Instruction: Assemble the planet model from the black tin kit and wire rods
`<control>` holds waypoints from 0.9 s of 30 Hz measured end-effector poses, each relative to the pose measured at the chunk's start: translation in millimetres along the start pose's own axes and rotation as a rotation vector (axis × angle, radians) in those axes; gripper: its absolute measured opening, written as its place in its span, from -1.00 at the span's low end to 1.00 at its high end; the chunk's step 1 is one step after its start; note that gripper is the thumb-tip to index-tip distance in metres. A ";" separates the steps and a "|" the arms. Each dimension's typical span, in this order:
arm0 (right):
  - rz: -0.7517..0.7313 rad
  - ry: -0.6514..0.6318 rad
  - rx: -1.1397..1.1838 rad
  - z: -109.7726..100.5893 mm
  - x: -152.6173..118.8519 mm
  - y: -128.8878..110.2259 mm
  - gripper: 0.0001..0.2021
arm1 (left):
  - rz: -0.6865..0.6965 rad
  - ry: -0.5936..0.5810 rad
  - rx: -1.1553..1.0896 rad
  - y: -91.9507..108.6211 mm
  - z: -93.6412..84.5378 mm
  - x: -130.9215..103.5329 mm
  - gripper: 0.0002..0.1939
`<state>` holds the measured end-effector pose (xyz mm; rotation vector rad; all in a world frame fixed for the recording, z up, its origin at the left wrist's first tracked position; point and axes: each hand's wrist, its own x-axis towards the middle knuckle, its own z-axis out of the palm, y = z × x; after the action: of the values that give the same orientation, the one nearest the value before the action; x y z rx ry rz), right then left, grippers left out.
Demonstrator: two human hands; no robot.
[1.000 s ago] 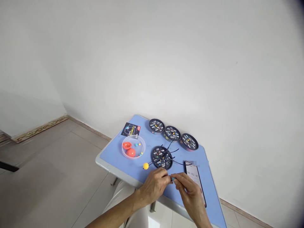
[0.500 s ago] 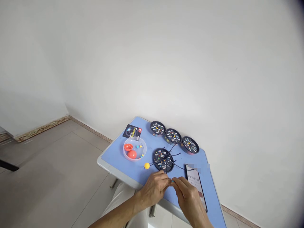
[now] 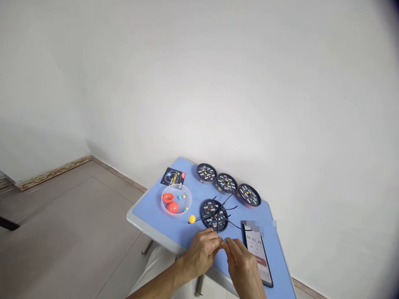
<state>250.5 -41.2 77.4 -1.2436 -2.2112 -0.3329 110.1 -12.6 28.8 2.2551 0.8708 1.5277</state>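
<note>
My left hand (image 3: 204, 250) is closed at the table's front edge, its fingers pinched on a thin black rod (image 3: 217, 226). Close against it, my right hand (image 3: 245, 263) pinches a small blue bead (image 3: 225, 241), mostly covered by the fingers. The rod runs up to a hub where several black arms (image 3: 229, 207) spread out over a round black printed lid (image 3: 209, 214). On the left-hand arm sits a yellow ball (image 3: 192, 219). Whether bead and rod touch is hidden between the fingertips.
A clear round tray (image 3: 190, 203) at left holds red half-shells and small beads. Behind it lies a printed card (image 3: 170, 176). Three round tubs (image 3: 227, 183) line the wall side of the blue table (image 3: 149, 216). A phone (image 3: 258, 259) showing a timer lies right of my hands.
The view has tipped up slightly, so the table sits lower in it. My hands stay together at the rod's end, and less of the blue bead shows.
</note>
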 end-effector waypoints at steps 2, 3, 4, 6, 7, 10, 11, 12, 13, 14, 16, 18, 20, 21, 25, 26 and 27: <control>0.011 0.003 -0.013 1.7 0.2 -0.5 -0.53 | -0.027 -0.010 0.009 0.4 0.3 -1.3 -0.56; 0.016 0.004 -0.018 2.4 0.7 -1.0 -0.53 | -0.048 -0.014 0.018 0.7 0.4 -2.0 -0.57; 0.019 0.004 -0.019 3.0 1.4 -1.4 -0.53 | -0.070 -0.015 0.027 0.9 0.6 -2.6 -0.58; 0.028 0.006 -0.003 3.6 2.7 -2.0 -0.53 | -0.110 -0.015 0.040 1.2 0.7 -3.7 -0.58; 0.036 0.008 0.017 3.5 3.3 -2.0 -0.54 | -0.124 -0.017 0.043 1.4 0.6 -4.0 -0.58; 0.096 0.006 0.116 0.6 4.1 -0.6 -0.55 | -0.145 -0.034 0.040 1.7 -0.7 -4.5 -0.61; 0.124 0.000 0.153 -1.3 4.0 0.2 -0.55 | -0.150 -0.038 0.037 1.9 -1.3 -4.7 -0.64; 0.156 -0.007 0.187 -3.7 3.7 1.4 -0.56 | -0.153 -0.040 0.033 2.2 -2.0 -4.9 -0.68; 0.189 -0.010 0.215 -6.4 3.1 2.8 -0.57 | -0.157 -0.038 0.028 2.6 -2.5 -5.2 -0.71; 0.221 -0.010 0.238 -9.3 2.3 4.5 -0.58 | -0.160 -0.036 0.025 3.0 -3.0 -5.6 -0.74; 0.287 0.005 0.260 -15.9 -0.1 8.8 -0.59 | -0.165 -0.037 0.029 4.2 -3.7 -6.6 -0.76; 0.339 0.007 0.262 -23.4 -2.4 13.6 -0.60 | -0.167 -0.026 0.061 5.5 -4.5 -7.8 -0.76; 0.357 -0.013 0.257 -31.9 -2.9 17.1 -0.63 | -0.162 -0.002 0.116 6.5 -5.9 -9.2 -0.75; 0.351 -0.028 0.257 -36.4 -1.9 17.6 -0.65 | -0.158 0.010 0.149 6.7 -6.8 -10.2 -0.74; 0.277 -0.063 0.293 -50.3 13.5 5.2 -0.72 | -0.113 0.016 0.288 4.0 -6.7 -16.5 -0.74; 0.245 -0.076 0.314 -51.9 20.2 -1.7 -0.74 | -0.099 0.011 0.324 2.4 -5.0 -18.6 -0.74; 0.209 -0.093 0.336 -52.6 28.1 -9.9 -0.75 | -0.087 0.001 0.357 0.6 -2.4 -20.7 -0.74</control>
<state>249.9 -51.8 136.8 -1.3045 -2.0794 0.1758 102.7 -26.1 14.7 2.4140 1.3130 1.4282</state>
